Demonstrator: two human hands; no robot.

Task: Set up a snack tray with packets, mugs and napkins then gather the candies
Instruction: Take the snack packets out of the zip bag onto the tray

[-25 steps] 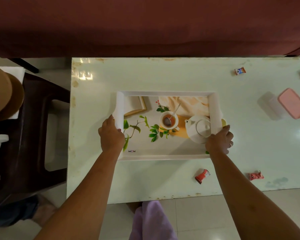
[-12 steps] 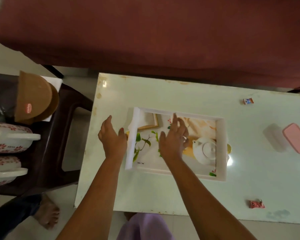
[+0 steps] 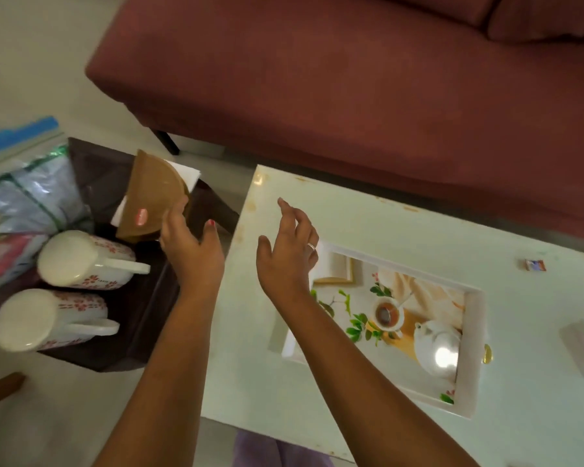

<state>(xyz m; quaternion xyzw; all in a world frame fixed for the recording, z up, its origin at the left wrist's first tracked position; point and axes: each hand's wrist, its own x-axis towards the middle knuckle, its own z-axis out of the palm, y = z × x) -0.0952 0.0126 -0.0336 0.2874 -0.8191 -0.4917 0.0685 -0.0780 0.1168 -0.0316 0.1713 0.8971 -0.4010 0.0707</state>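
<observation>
With the tray (image 3: 471, 348) left on the bench (image 3: 368, 217), the left grip (image 3: 191, 251), released, now reaches the brown packets (image 3: 152, 197) at the tray's ten o'clock; the right grip (image 3: 285, 261) follows empty. Loading likely begins.

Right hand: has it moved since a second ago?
Yes. The right hand went leftward, from the right rim of the white picture-printed tray to above its left end.

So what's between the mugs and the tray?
The person's left hand and right hand hang between the mugs and tray, in the head view.
</observation>
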